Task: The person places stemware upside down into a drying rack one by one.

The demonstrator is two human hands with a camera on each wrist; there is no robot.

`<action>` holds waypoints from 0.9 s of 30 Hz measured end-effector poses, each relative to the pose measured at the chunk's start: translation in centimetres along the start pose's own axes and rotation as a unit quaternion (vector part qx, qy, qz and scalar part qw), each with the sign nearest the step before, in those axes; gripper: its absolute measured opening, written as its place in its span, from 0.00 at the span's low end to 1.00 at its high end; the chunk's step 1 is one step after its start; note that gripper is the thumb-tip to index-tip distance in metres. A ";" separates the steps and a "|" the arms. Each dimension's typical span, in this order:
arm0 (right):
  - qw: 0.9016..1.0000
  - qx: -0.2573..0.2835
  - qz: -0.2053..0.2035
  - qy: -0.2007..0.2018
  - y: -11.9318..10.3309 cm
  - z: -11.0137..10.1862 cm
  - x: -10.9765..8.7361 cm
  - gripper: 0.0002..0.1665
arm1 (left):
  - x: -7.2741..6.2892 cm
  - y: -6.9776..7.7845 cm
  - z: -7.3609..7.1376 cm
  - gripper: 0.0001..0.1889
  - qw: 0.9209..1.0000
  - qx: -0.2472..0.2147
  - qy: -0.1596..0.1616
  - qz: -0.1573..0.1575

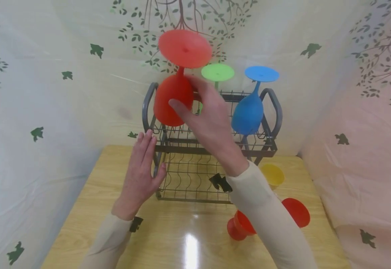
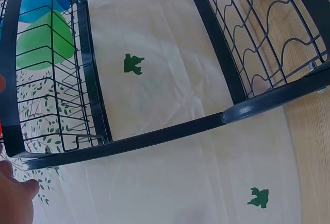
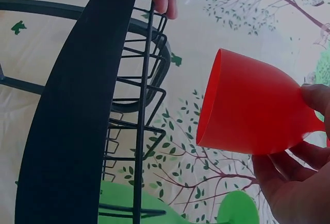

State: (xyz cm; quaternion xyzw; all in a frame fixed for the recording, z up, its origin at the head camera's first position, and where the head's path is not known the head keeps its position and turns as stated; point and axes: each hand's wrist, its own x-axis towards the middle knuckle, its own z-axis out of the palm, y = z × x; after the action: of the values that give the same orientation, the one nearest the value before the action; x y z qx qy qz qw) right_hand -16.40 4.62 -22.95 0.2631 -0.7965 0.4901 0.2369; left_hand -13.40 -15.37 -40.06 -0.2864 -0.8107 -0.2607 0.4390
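Observation:
My right hand [image 1: 212, 119] grips a red plastic goblet [image 1: 172, 97] by its bowl near the stem. The goblet is upside down, base up, above the left part of a dark two-tier wire dish rack [image 1: 188, 150]. In the right wrist view the red bowl [image 3: 252, 105] stands apart from the top wires. Straight fingers of my left hand [image 1: 141, 175] rest against the rack's left side by the upper tier. A green goblet [image 1: 217, 72] and a blue goblet [image 1: 247, 114] stand upside down on the upper tier; my right hand partly hides the green one.
On the wooden table [image 1: 91, 209], right of the rack, are a yellow cup [image 1: 273, 175] and red vessels [image 1: 296, 213], partly hidden by my right sleeve [image 1: 266, 209]. Patterned sheeting [image 1: 64, 112] stands behind and at both sides. Curved handles [image 1: 276, 112] rise at the rack's ends.

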 end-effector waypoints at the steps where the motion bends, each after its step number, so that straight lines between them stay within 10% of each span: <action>1: 1.000 -0.009 0.002 -0.004 0.1 0.2 0.2 0.38 | 0.0 0.0 0.0 0.39 1.000 0.001 -0.001 -0.001; 27: 0.982 -0.099 0.129 -0.097 3.9 3.9 2.7 0.41 | -0.2 0.1 -0.3 0.37 1.000 0.007 -0.024 -0.014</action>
State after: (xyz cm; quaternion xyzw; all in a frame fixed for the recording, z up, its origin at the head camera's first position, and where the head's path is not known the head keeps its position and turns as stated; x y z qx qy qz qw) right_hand -21.39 2.10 -25.34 0.1801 -0.8874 0.4076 0.1182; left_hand -13.07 -15.53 -40.03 -0.2777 -0.8270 -0.2541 0.4175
